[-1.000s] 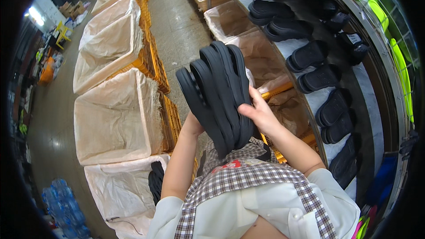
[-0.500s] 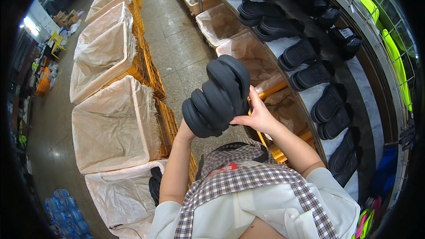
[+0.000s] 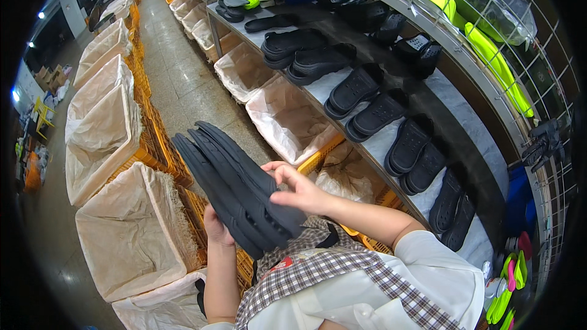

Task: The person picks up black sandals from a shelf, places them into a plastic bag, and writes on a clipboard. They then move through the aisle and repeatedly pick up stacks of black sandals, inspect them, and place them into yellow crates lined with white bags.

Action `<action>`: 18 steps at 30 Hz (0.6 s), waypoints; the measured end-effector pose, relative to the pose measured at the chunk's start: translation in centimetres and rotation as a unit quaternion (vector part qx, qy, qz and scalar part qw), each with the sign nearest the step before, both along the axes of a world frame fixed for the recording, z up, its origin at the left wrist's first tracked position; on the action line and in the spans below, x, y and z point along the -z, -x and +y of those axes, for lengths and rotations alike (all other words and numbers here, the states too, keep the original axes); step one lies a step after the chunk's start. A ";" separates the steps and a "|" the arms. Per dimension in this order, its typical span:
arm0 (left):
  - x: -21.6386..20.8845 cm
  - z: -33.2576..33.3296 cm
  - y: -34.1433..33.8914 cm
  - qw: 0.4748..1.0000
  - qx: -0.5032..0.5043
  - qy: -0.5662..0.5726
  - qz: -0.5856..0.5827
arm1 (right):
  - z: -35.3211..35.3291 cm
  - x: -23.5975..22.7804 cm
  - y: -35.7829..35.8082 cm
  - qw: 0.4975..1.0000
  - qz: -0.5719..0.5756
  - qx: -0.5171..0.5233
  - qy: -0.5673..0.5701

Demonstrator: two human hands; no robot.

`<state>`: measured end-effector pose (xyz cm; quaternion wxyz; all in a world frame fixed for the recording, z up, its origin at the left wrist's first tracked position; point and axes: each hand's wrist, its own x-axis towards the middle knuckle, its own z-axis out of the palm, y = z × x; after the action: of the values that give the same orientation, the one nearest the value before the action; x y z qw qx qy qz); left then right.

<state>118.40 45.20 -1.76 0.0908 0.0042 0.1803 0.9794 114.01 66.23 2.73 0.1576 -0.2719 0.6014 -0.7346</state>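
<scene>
A stack of several black rubber clogs (image 3: 238,189), pressed together and tilted, is held in front of my apron. My left hand (image 3: 219,227) grips its left side near the lower end, with most fingers hidden beneath. Against the stack's right edge lies my right hand (image 3: 299,189), its thumb and bent fingers on the outermost clog. Side vent holes show near the lower end of the stack. To the right, a row of black clogs (image 3: 354,88) lies in pairs along a workbench (image 3: 483,146).
Cloth-lined orange crates (image 3: 131,232) line my left side. More lined crates (image 3: 293,122) stand under the bench edge. A wire grid (image 3: 513,73) with bright green pieces (image 3: 498,67) rises behind the bench. The tiled aisle (image 3: 177,79) runs ahead between the crate rows.
The stack has moved left and down and turned, so the clogs' long sides now show. My view has swung right, bringing more of the bench in. The right hand has shifted along the stack.
</scene>
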 end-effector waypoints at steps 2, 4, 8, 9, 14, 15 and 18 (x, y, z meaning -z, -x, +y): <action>0.3 0.6 0.8 1.000 0.008 -0.017 0.002 | -1.2 -0.4 -1.0 0.999 0.008 0.031 -0.032; 0.5 1.2 1.6 1.000 0.012 0.017 0.001 | -1.7 -1.2 -1.5 0.983 0.115 0.050 -0.131; 0.9 1.1 0.3 0.993 0.001 0.058 0.098 | -1.0 -3.1 -0.9 0.988 -0.147 0.043 -0.008; 0.9 0.7 -0.3 0.986 0.014 -0.094 0.137 | -1.1 -3.2 -0.3 0.950 -0.267 -0.045 0.159; 0.7 -0.2 -1.5 0.969 -0.024 -0.241 0.050 | 1.0 -3.0 0.5 0.841 -0.428 -0.036 0.328; 0.5 -0.3 -1.3 0.964 -0.012 -0.257 0.059 | 0.9 -2.7 0.4 0.873 -0.389 -0.037 0.292; 0.0 0.1 -0.6 0.998 -0.028 -0.029 0.044 | -0.3 -1.8 -0.7 0.937 -0.303 -0.013 0.174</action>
<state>119.00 45.29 -1.76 0.0555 0.0446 0.1558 0.9852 114.75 65.98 4.58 0.2923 -0.0678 0.3846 -0.8730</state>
